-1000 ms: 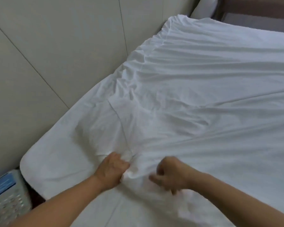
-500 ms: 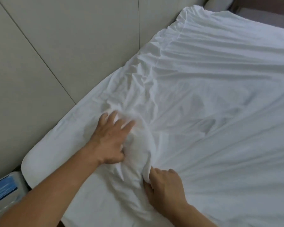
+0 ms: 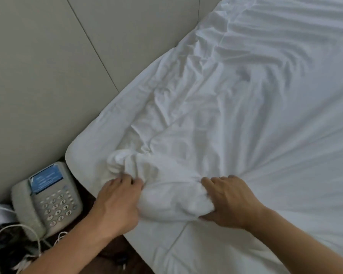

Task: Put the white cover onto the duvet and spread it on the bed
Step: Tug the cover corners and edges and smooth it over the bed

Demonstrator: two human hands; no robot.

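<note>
Left hand (image 3: 117, 204) and right hand (image 3: 229, 202) both palm-down, fingers curled, gripping a bunched lump of the white cover (image 3: 246, 119) between them at the bed's (image 3: 77, 155) near left corner. Rest of the cover lies wrinkled across the bed. Wall (image 3: 48, 76) flush against the left edge; phone (image 3: 46, 200) just beside the corner.

I have one view only, from the head camera: it looks steeply down and forward over the bed (image 3: 246, 115) corner, close in, with the wall left of the bed.
</note>
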